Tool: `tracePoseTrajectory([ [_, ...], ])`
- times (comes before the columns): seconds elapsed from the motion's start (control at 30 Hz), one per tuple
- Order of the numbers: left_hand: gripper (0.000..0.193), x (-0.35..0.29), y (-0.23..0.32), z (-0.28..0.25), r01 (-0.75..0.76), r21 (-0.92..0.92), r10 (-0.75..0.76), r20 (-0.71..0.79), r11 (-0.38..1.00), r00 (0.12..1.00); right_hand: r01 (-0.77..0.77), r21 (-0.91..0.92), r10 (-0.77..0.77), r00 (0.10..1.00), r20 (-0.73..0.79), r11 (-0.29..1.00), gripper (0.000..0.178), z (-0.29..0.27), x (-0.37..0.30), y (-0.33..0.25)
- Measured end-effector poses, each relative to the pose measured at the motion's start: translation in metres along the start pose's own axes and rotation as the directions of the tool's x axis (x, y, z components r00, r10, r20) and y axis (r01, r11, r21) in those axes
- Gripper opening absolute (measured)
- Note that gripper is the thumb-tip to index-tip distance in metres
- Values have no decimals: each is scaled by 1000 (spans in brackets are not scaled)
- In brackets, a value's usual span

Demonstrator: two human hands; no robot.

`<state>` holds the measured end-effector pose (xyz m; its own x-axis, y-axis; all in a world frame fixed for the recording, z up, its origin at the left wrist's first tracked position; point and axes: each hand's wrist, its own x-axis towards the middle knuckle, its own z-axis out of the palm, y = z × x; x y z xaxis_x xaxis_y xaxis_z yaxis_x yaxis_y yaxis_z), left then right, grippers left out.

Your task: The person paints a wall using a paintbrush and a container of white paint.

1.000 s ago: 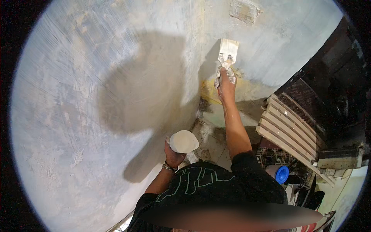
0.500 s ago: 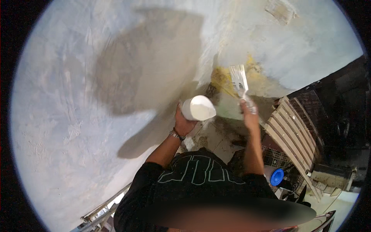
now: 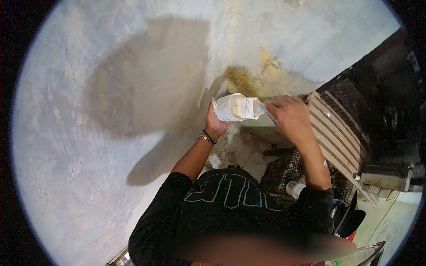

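My left hand (image 3: 215,126) is wrapped round a white plastic container (image 3: 225,107), tilted so its mouth points right. Pale paint or a similar coating shows inside. My right hand (image 3: 290,117) grips the handle of a wide paintbrush (image 3: 253,108). The brush lies level, its bristle end in the container's mouth; whether it touches the liquid I cannot tell. Ahead of both hands is a pale wall (image 3: 306,48) with a yellow, dirty patch (image 3: 242,82) low near the corner.
A bluish-white wall (image 3: 57,124) with rough streaks fills the left side. Slanted wooden slats (image 3: 335,137) stand to the right, beside a dark surface (image 3: 386,93). A pale container (image 3: 294,189) sits by my right elbow. Dirty floor tiles (image 3: 248,153) show below my hands.
The brush has come down from in front of the yellow patch and turned left into the container's mouth. My right elbow has swung outward, and the view has shifted.
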<state>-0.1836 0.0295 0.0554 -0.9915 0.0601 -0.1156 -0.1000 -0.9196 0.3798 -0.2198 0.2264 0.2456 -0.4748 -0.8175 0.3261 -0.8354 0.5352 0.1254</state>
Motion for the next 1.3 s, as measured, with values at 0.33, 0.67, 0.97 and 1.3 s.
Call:
tracePoseTrajectory([
  [0.33,64,11,-14,7,45,54,-47,30,998,998,-90,-12,91,979,184,996,11,26,-16,6],
  [0.67,59,42,-18,-17,67,63,-67,0,996,998,-206,-65,216,948,234,976,25,19,-25,25],
  [0.97,62,53,-30,-28,124,150,-113,-78,981,991,-235,-195,300,841,451,952,26,-12,-11,33],
  [1.3,67,38,-18,-10,231,130,-224,-70,964,972,-339,56,307,901,306,939,30,-30,-16,47],
])
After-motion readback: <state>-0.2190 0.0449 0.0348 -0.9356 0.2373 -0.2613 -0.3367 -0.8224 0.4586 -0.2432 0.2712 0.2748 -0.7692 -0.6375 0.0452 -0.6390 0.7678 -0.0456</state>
